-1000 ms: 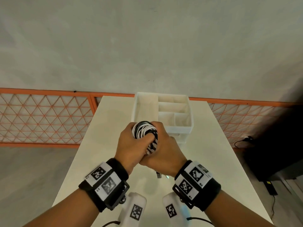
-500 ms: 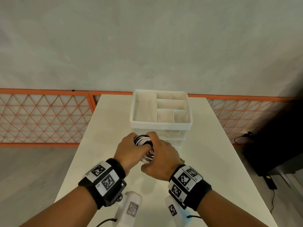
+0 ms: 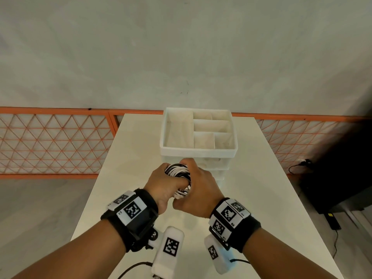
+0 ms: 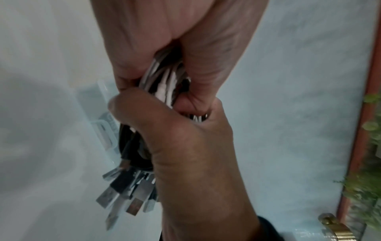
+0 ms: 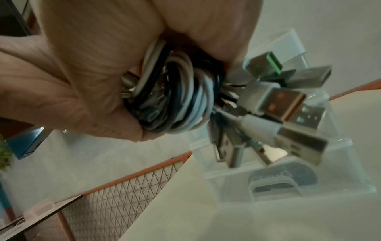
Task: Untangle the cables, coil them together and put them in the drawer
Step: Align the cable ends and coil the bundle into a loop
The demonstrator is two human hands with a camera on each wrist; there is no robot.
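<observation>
White table [image 3: 141, 158] against a grey wall [image 3: 181, 47]; both hands [image 3: 161, 182] [image 3: 198, 190] curl fingers around coiled cables [image 3: 178, 171]. Wrist views reveal dangling USB plugs [image 5: 288, 104].

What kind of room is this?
Probably a plain workroom set up for recording, not a home. A bare white table stands by a blank grey wall, an orange mesh fence runs behind it, and both hands wear wrist bands with square code tags.

One coiled cable bundle [image 3: 178, 174], perhaps eight plugs [image 5: 284, 104], held by two hands before one drawer unit [image 3: 198, 152]; its top tray has five compartments.
</observation>
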